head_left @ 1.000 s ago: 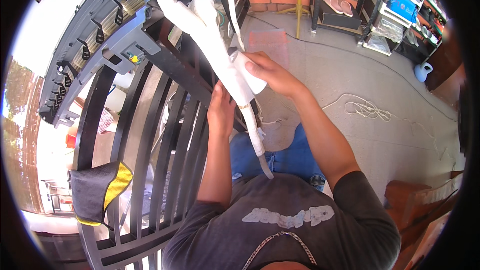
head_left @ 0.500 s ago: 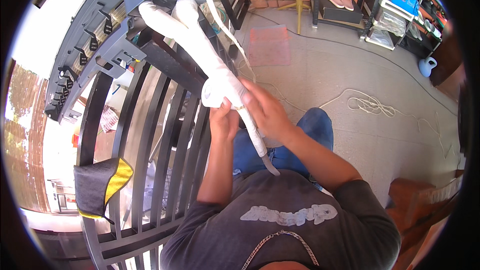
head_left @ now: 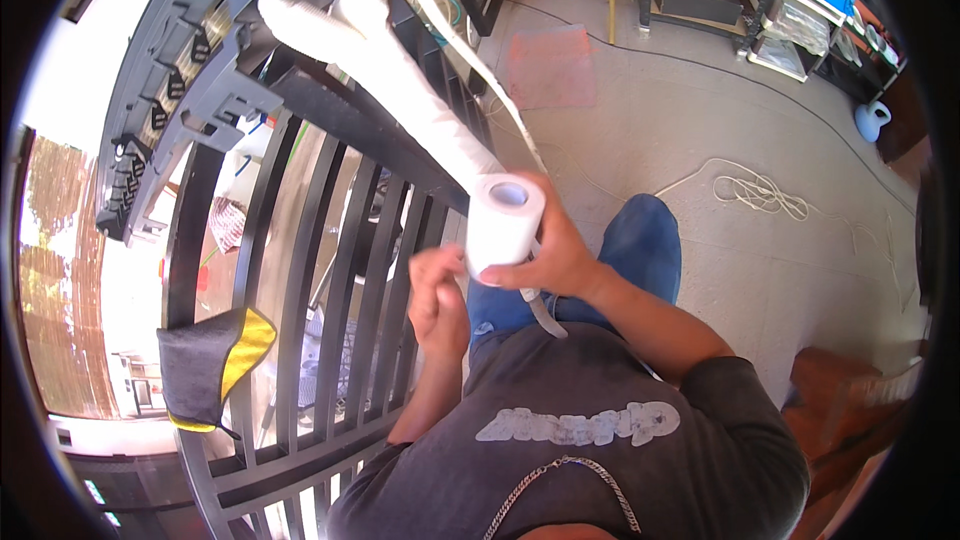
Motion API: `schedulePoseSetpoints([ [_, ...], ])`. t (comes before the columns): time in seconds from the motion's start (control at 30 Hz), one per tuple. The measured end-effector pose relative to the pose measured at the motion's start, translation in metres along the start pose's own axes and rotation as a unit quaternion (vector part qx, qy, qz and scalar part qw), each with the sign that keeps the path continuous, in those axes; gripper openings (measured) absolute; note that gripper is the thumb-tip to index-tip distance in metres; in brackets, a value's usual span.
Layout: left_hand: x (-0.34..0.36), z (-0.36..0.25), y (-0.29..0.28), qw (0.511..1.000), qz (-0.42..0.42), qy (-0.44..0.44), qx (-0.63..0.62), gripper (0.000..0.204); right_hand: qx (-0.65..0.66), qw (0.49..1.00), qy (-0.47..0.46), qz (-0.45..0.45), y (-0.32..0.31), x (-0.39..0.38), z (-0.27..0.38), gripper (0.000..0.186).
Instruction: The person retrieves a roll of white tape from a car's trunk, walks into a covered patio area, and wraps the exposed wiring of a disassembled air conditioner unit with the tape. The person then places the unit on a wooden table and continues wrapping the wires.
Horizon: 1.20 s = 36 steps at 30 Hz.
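1. My right grip (head_left: 565, 250) is clamped on the white roll (head_left: 505, 230), thumb across its lower front and fingers behind, its hollow core tilted up towards me.
2. Just left of it, my left grip (head_left: 438, 295) has its fingers curled near the roll's edge; I cannot tell whether they pinch a loose strip or touch the roll.
3. Behind the roll and up to the left of my right grip runs the white bundle (head_left: 410, 90); its grey end (head_left: 547, 315) shows just below that grip.
4. I judge the step in hand to be winding the wrap round the bundle. The next move calls for passing the roll around, strip taut, while my left grip steadies the bundle or takes over the roll.
5. Farther out, beyond my left grip, stand black slats (head_left: 330, 100) and, above them, a grey housing (head_left: 230, 105) where the bundle begins.
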<state>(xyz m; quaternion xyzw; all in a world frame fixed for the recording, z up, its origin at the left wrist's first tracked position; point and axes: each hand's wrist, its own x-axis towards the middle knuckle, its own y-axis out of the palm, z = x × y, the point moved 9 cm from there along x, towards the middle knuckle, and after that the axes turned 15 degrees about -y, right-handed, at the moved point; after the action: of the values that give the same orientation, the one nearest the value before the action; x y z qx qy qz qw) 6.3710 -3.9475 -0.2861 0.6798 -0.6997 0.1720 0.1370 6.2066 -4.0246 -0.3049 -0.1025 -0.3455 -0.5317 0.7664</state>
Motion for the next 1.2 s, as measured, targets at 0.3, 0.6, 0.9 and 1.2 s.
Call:
schedulePoseSetpoints([
  [0.3,0.036,0.093,0.043,0.892,0.097,-0.347,-0.274,0.083,0.194,0.960,0.162,-0.124,-0.029,-0.001,-0.033,0.068],
  [0.6,0.048,0.087,0.030,0.852,0.077,-0.351,-0.381,0.065,-0.080,0.985,0.134,-0.070,-0.026,0.024,-0.003,0.060],
  [0.9,0.058,0.074,0.023,0.914,0.040,-0.358,-0.185,0.054,-0.040,0.986,0.160,-0.034,-0.039,0.032,-0.037,0.061],
  [1.2,0.069,0.092,-0.031,0.941,0.061,-0.318,-0.097,0.079,0.112,0.974,0.186,-0.063,-0.020,0.024,-0.093,0.053],
])
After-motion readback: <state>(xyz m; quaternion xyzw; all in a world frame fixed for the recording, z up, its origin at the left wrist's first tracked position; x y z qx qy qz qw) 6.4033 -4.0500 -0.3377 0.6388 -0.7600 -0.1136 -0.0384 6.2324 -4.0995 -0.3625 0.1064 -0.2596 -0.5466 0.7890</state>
